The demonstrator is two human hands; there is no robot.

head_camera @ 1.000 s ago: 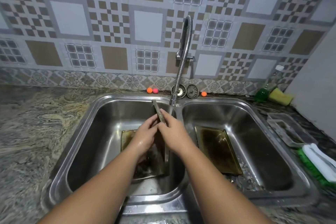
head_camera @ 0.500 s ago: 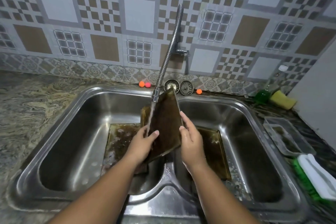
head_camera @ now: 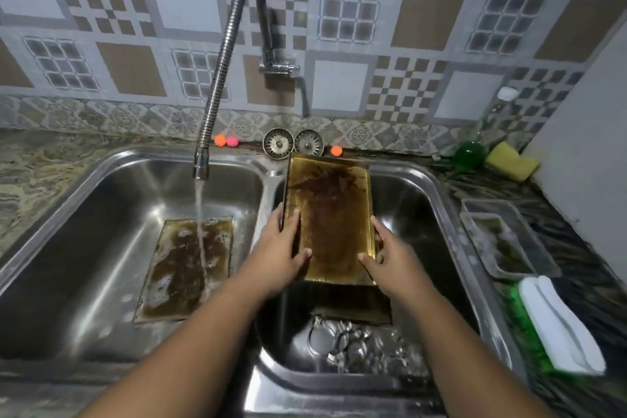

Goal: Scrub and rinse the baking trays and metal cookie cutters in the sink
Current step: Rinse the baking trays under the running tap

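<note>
Holding one tray [head_camera: 330,214] tilted over the right basin of the sink [head_camera: 112,159], near the divider, left hand [head_camera: 281,248] and right hand [head_camera: 390,258] gripping its long edges, thumbs on the face. It looks brown and greasy, so I'd say it's not clean yet. A second tray [head_camera: 183,268] lies flat in the left basin under the running tap [head_camera: 224,58], dark and sudsy. A third tray [head_camera: 353,314] and the cutters [head_camera: 356,339] wait on the right basin's bottom. Most of the job looks ahead.
</note>
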